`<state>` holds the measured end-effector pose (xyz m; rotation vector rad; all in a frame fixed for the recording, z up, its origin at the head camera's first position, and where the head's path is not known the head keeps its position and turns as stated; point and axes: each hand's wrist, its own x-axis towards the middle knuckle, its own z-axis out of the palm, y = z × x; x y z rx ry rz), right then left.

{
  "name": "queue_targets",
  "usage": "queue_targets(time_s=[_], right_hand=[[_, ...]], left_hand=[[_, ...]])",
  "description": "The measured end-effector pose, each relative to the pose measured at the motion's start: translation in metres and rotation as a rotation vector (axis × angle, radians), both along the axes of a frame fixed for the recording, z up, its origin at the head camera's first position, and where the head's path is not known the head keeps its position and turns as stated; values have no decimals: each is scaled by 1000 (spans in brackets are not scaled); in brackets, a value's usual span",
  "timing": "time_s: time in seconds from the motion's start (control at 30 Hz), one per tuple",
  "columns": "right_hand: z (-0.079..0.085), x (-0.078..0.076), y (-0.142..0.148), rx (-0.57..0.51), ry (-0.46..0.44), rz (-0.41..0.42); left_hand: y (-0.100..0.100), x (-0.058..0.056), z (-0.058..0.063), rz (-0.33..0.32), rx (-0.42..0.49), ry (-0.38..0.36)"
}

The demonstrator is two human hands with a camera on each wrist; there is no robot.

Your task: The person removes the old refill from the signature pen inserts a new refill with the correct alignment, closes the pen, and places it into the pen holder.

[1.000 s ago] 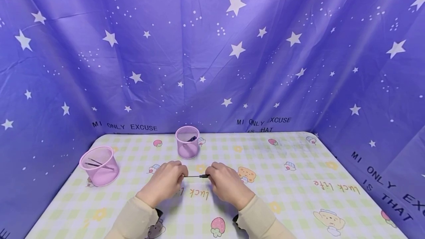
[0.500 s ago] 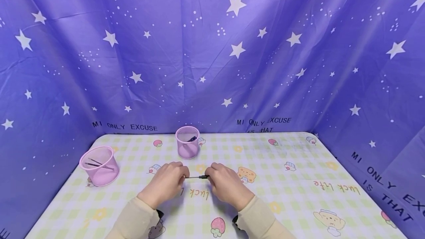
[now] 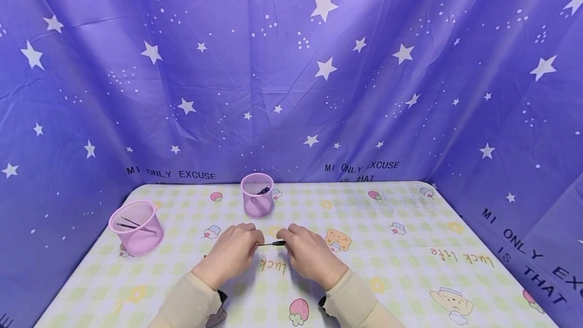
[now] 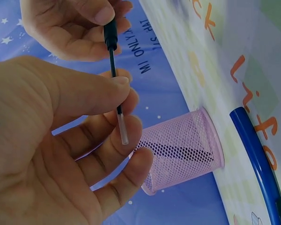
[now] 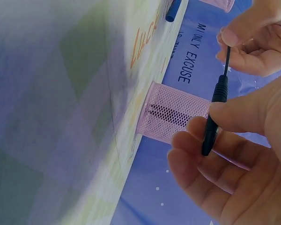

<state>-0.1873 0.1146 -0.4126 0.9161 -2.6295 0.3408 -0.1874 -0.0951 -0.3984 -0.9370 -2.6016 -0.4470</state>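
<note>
Above the middle of the table my left hand (image 3: 232, 252) pinches a thin dark pen refill (image 4: 114, 65) between thumb and fingers. Its whitish clear end (image 4: 123, 131) sticks out past the fingertips in the left wrist view. Facing it, my right hand (image 3: 311, 254) pinches a black ribbed pen front section (image 5: 215, 105), its tapered end toward the palm. The refill runs straight into the wider end of that section. On the cloth near my left hand lies a blue pen barrel (image 4: 256, 159), mostly hidden in the head view.
A pink mesh cup (image 3: 257, 201) with a dark blue-black item inside stands behind the hands. Another pink mesh cup (image 3: 138, 234) at the left holds several thin dark sticks. Checked cloth covers the table (image 3: 410, 287); a purple star curtain (image 3: 282, 90) surrounds it.
My left hand has shifted slightly right, toward my right hand. The stretch of refill visible between the hands has become shorter. The cups have stayed put.
</note>
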Motion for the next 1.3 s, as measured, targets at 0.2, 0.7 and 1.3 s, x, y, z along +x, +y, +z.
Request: queue_targets(time_s=[0.2,0.7,1.3], right_hand=[[0,0,-1,3,3,9],[1,3,-2,-9,-36,3],[0,4,-5,-23,66,18]], left_hand=[[2,-1,-2,-3,19,7],[9,4,-1,-25,30,20],[12,7,0,-64,53,33]])
